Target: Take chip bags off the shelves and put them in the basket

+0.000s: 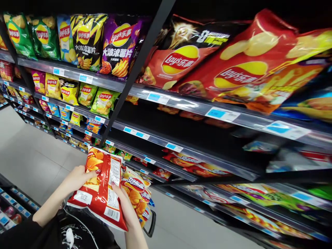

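Note:
Low in front of my body I hold a red bag of chips (100,190), tilted, its back with the printed label and barcode facing up. My left hand (81,178) grips the left side, thumb lying on top. On the right side is my right hand (122,199), its thumb pressed on the bag and its other fingers hidden underneath. Just past my right hand, partly covered by the red bag, shows a snack bag (135,188) with golden pieces pictured on it. A black handle-like loop (153,223) sticks out beside that bag; what it belongs to is hidden.
Black shelves (171,103) with price tags run along the front and right. Lay's bags (119,45) in several colours stand on the upper left; large red ones (233,65) lean on the right. Grey floor (46,152) shows left. A low display (18,204) stands at lower left.

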A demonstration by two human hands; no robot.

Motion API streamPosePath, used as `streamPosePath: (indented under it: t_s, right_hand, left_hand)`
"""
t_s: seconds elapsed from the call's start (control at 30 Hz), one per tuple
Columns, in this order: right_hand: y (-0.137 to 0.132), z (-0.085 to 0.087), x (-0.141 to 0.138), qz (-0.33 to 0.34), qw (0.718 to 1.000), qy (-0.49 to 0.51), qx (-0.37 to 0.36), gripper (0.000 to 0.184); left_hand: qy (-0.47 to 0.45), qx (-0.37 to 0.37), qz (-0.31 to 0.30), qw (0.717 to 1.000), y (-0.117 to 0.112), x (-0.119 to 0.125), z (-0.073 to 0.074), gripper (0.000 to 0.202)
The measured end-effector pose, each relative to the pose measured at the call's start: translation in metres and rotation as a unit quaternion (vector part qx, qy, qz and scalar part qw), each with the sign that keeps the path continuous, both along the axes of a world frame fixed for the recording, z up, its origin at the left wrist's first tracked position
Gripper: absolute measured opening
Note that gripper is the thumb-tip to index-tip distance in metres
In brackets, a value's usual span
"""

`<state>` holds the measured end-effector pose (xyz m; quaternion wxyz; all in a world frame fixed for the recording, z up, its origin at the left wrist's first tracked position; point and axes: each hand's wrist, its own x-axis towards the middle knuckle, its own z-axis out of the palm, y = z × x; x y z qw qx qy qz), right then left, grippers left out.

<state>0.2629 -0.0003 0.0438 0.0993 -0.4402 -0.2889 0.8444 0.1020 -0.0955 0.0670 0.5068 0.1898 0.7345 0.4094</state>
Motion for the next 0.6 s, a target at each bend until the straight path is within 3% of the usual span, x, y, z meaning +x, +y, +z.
streamPosePath:
  t_s: [0.27, 0.47, 0.6]
  right_hand:
    - [0.005, -0.001, 0.008, -0.019, 1.000, 0.006, 0.012, 0.065]
    - [0.009, -0.014, 0.022, -0.058, 0.987, 0.070, 0.132, 0.068]
    - [0.017, -0.026, 0.031, -0.009, 0.970, 0.076, 0.232, 0.059]
  left_hand:
    - [0.004, 0.020, -0.022, 1.000, 0.009, 0.005, 0.001, 0.046]
    - [-0.090, 0.211, -0.008, 0.973, 0.006, 0.012, 0.002, 0.058]
    - [-0.152, 0.270, -0.018, 0.951, 0.005, 0.022, 0.005, 0.065]
